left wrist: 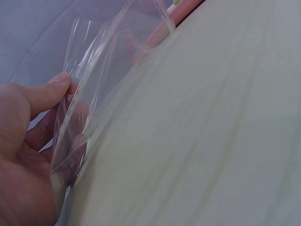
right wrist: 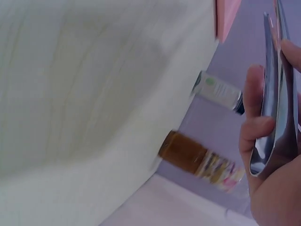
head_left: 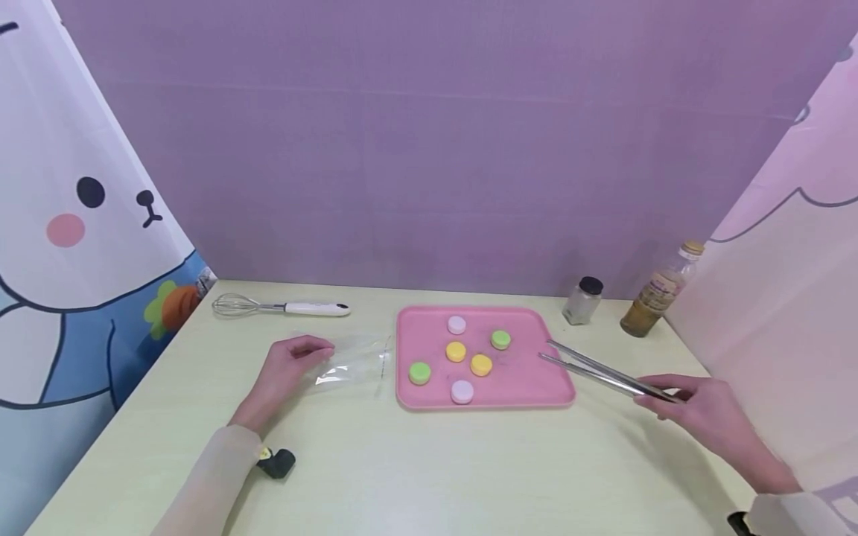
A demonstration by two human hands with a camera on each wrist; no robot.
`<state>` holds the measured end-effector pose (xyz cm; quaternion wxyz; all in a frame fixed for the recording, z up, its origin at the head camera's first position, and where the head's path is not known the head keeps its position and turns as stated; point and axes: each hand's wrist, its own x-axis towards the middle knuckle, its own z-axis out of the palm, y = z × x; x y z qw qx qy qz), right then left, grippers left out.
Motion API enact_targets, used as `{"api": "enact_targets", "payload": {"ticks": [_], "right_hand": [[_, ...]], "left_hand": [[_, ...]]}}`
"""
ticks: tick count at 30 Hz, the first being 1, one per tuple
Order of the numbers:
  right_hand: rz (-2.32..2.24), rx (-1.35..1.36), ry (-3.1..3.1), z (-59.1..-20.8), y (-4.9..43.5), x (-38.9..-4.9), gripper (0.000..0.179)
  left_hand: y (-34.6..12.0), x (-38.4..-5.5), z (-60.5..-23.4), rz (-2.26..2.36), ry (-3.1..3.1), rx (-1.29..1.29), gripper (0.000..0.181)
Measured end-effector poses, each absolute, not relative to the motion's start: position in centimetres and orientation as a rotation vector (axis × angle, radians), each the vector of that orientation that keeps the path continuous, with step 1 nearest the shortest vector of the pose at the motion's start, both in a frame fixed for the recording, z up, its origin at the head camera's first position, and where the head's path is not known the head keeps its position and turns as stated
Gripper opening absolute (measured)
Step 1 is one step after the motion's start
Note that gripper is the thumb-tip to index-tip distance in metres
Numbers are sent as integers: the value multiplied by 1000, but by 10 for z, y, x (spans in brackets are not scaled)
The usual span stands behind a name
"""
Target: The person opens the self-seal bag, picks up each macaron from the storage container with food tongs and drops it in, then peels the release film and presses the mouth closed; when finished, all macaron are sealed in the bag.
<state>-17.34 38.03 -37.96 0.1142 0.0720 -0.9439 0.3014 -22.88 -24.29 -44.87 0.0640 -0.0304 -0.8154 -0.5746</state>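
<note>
My left hand (head_left: 290,372) pinches a clear plastic bag (head_left: 355,361) between thumb and fingers, just left of the pink tray (head_left: 563,396). In the left wrist view the bag (left wrist: 101,61) stands up from the table, its mouth end toward the tray. Metal tongs (head_left: 596,372) are gripped in my right hand (head_left: 704,413), their tips apart over the tray's right edge with nothing between them. On the tray lie several macarons: green (head_left: 419,373), yellow (head_left: 480,365) and pale purple (head_left: 462,391). The right wrist view shows fingers curled about the tongs (right wrist: 277,108).
A whisk (head_left: 281,307) with a white handle lies at the back left. Behind the tray's right side stand a small black-capped jar (head_left: 582,301) and a corked bottle (head_left: 657,294) of brown contents. A purple backdrop (head_left: 429,164) closes off the table's rear.
</note>
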Motion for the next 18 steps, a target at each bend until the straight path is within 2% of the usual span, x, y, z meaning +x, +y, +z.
{"api": "enact_targets", "payload": {"ticks": [18], "right_hand": [[597, 349, -2648, -395, 347, -188, 27]], "left_hand": [[-240, -224, -439, -1751, -2476, -86, 24]]}}
